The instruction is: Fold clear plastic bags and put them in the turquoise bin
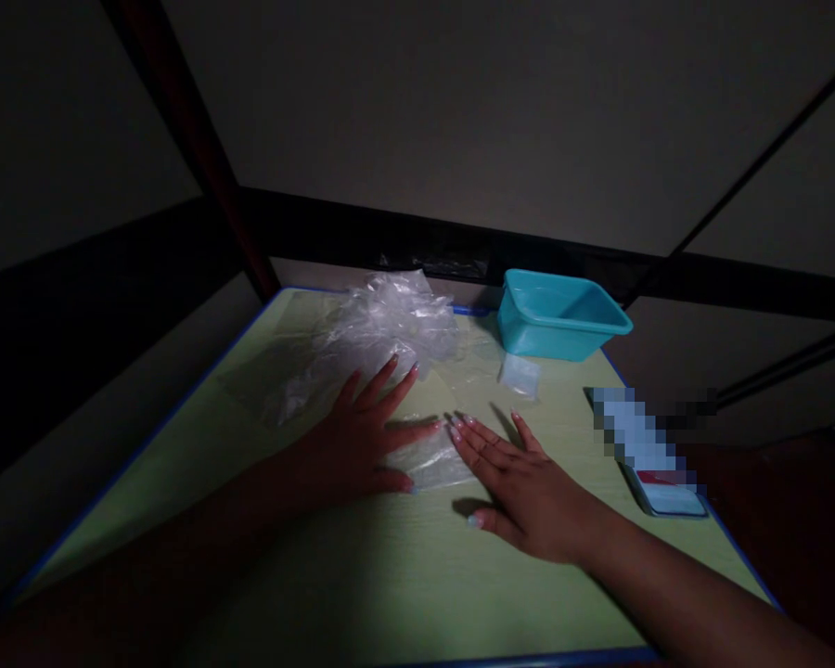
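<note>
A clear plastic bag (435, 461) lies flat on the pale green table (390, 584), partly covered by my hands. My left hand (366, 436) is spread over its left side, fingers stretched apart. From the right, my right hand (519, 482) reaches in with its fingertips on the bag's right part; the fingers are extended and the thumb stands off to the side. Neither hand grips anything. Just beyond my left fingertips sits a crumpled heap of clear plastic bags (396, 320).
At the table's back right stands a turquoise plastic basin (563, 315), with a small folded plastic packet (520, 375) in front of it. A phone (668, 494), partly pixelated, lies along the right edge. A wall rises behind the table.
</note>
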### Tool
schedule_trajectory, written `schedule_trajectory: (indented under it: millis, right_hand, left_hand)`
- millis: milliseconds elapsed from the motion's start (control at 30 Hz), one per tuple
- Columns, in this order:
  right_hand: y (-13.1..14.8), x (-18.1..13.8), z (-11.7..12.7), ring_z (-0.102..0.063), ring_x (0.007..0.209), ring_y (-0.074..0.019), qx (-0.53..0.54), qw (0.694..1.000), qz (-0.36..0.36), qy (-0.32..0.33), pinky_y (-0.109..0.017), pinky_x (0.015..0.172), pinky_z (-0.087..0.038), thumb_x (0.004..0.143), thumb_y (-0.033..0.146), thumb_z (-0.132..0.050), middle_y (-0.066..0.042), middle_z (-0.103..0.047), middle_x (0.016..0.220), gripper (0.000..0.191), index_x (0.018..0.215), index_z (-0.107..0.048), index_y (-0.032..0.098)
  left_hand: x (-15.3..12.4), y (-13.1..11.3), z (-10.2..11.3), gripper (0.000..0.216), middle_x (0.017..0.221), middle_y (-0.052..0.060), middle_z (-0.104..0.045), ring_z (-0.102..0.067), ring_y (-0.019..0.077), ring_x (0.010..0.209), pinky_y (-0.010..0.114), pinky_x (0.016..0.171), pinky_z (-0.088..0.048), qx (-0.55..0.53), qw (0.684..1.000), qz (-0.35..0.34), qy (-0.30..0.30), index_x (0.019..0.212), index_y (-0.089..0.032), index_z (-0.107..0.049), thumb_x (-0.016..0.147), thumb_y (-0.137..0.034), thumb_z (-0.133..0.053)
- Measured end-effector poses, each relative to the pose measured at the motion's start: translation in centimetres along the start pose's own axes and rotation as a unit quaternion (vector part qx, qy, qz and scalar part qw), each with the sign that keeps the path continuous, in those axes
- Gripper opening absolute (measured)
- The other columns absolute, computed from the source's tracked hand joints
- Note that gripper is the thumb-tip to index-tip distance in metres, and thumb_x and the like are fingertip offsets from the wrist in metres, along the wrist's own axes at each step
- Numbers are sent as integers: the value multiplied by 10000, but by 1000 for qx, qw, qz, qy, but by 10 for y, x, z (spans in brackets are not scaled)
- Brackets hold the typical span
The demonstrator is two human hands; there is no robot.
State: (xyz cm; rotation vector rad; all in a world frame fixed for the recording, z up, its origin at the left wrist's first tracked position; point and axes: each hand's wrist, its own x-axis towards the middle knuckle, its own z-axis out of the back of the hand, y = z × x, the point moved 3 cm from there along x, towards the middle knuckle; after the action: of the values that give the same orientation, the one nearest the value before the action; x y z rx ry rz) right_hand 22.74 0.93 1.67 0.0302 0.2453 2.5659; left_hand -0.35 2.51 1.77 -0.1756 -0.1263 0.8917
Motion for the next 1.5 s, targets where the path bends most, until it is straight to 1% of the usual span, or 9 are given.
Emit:
schedule_trajectory:
  millis: [233,467,600,700,800,967,1100,1300,1500]
  right_hand:
    - [-2,-11,1,-174,1408,-312,-13,999,-46,-9,-568,1121,-51,924,540,-376,-195,-175,1519,796,1501,-20,123]
    - [-7,-14,5,-123,1422,-280,41,998,-56,9,-521,1142,-31,927,531,-386,-184,-179,1522,782,1499,-64,106]
    - [-5,-12,5,-61,1428,-288,63,995,-72,26,-550,1132,0,922,533,-396,-198,-117,1527,790,1488,-106,65]
    - [-3,-10,4,-47,1427,-295,74,994,-72,31,-568,1122,15,912,542,-412,-208,-88,1527,791,1483,-142,65]
    - [-5,-11,5,-44,1428,-288,85,994,-67,16,-568,1120,17,904,548,-425,-202,-102,1529,792,1486,-146,89]
    - [-4,-16,13,-77,1432,-231,115,993,-18,1,-505,1131,74,901,541,-443,-108,-153,1541,728,1486,-193,187]
    - [-1,-22,18,-120,1428,-208,137,991,-1,6,-451,1133,125,907,539,-441,-62,-182,1538,669,1470,-257,228]
    - [1,-26,18,-148,1421,-207,146,988,-22,33,-432,1153,96,905,556,-428,-123,-252,1507,759,1489,-156,155]
    - [4,-28,23,-197,1407,-249,135,990,-26,19,-428,1177,-38,895,554,-447,-177,-271,1487,786,1474,-207,79]
  left_hand:
    - [-1,1,-1,589,1577,1,47,61,487,1381,721,1011,-8,-4,1000,-10,13,1320,-481,-435,785,-724,-457]
    - [-2,5,1,605,1578,-1,15,44,507,1373,728,1017,-35,9,1000,-14,14,1348,-442,-430,800,-696,-470]
    - [-1,-7,2,672,1567,64,-111,-56,405,1412,662,1068,-3,16,997,-76,20,1446,-358,-279,858,-661,-400]
    - [1,-22,-1,758,1545,79,-200,-173,314,1415,551,1129,-25,-20,986,-155,62,1489,-290,-130,872,-654,-375]
    - [2,-29,-5,775,1532,84,-231,-230,288,1402,505,1147,-69,-48,977,-183,97,1488,-271,-157,861,-651,-410]
    - [3,-25,-7,790,1517,80,-275,-282,272,1385,486,1155,-85,-58,975,-193,99,1486,-275,-165,849,-633,-464]
    - [2,-24,-4,795,1515,74,-284,-296,273,1379,492,1150,-95,-54,975,-191,105,1486,-293,-147,845,-636,-470]
    - [1,-22,-5,787,1534,68,-223,-257,298,1392,542,1133,-96,-47,974,-180,130,1481,-341,-124,839,-660,-448]
    - [-3,-15,-14,733,1543,68,-196,-236,304,1399,578,1122,-42,-29,975,-184,119,1469,-384,-149,852,-640,-450]
